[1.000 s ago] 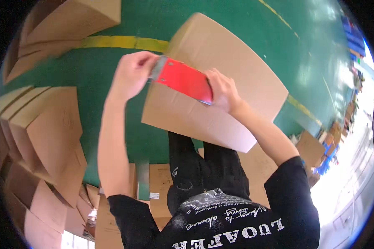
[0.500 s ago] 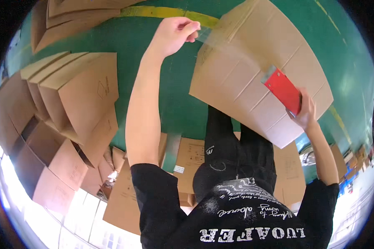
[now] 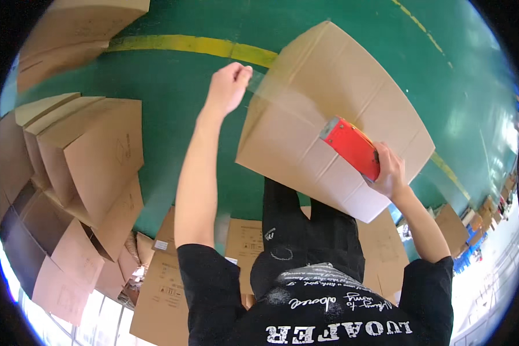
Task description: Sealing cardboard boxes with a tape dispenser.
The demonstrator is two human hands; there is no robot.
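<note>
A brown cardboard box [image 3: 369, 98] stands on the green floor in front of my legs, tilted in the picture. My right hand [image 3: 390, 172] is wrapped round the back end of a red tape dispenser [image 3: 354, 149], held over the box's creased face. Beyond the box's left edge, my left hand [image 3: 229, 86] is closed in a pinch on the end of a clear tape strip [image 3: 271, 95]. This strip runs from the pinch across the box toward the dispenser; part of it is too faint to follow.
Stacked open cartons [image 3: 101, 155] stand at my left, with more cardboard [image 3: 86, 26] at the far left. Flattened cartons [image 3: 164, 294] lie behind me on both sides. A yellow floor line [image 3: 184, 43] passes beyond the box. Mixed goods [image 3: 478, 230] line the right side.
The whole view has shifted, so the box and both hands sit further left and lower in the picture. The dispenser has come slightly closer to my left hand. Both hands keep their hold.
</note>
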